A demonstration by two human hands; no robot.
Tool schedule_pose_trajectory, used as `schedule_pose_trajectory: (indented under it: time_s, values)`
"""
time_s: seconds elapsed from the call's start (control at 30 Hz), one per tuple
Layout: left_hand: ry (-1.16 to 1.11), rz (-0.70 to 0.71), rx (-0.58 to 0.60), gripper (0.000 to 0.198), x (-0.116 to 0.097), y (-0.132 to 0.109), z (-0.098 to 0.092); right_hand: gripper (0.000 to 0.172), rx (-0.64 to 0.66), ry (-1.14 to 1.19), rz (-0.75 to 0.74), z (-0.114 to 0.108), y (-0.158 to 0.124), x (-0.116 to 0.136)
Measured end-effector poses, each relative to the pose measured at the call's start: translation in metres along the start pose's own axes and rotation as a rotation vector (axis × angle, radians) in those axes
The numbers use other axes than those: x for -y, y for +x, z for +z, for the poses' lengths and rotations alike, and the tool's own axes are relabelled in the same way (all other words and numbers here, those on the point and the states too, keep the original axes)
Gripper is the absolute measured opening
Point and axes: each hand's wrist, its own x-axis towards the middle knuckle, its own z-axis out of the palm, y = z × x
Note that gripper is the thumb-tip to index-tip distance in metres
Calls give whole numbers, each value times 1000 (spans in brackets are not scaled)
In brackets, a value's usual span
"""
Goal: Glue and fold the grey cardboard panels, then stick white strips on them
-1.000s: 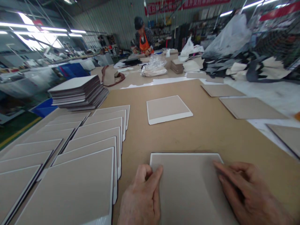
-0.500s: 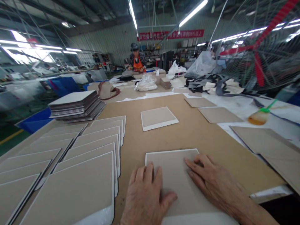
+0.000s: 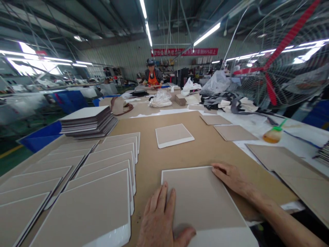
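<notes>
A grey-brown board with a white border (image 3: 203, 202) lies flat on the brown cardboard table cover (image 3: 205, 151) right in front of me. My left hand (image 3: 160, 223) rests flat on its near left part, fingers stretched out and thumb spread to the right. My right hand (image 3: 231, 178) lies at the board's far right corner, fingers curled against the edge. Neither hand has lifted the board.
Two overlapping rows of similar boards (image 3: 102, 178) fan out on the left, with a stack of boards (image 3: 87, 120) behind them. One more board (image 3: 173, 135) lies ahead. Loose cardboard sheets (image 3: 235, 132), an orange glue bottle (image 3: 272, 135) and a fan (image 3: 277, 72) are on the right. A person in an orange apron (image 3: 152, 77) works far off.
The view has tilted up. My right hand slid from the board's middle out to its far right corner. My left hand stays flat on the near left part.
</notes>
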Motion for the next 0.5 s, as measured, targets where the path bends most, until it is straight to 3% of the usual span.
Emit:
schedule_pose_trajectory:
  time_s: [0.3, 0.43, 0.5]
  values:
    - [-90, -69, 112, 95, 6, 2, 1, 36, -148, 88, -73, 5, -2, -2]
    - [-67, -67, 98, 93, 3, 1, 0, 30, -200, 209, 22, -3, 2, 10]
    - [-35, -52, 87, 94, 2, 1, 0, 29, -185, 407, 105, -10, 2, 20]
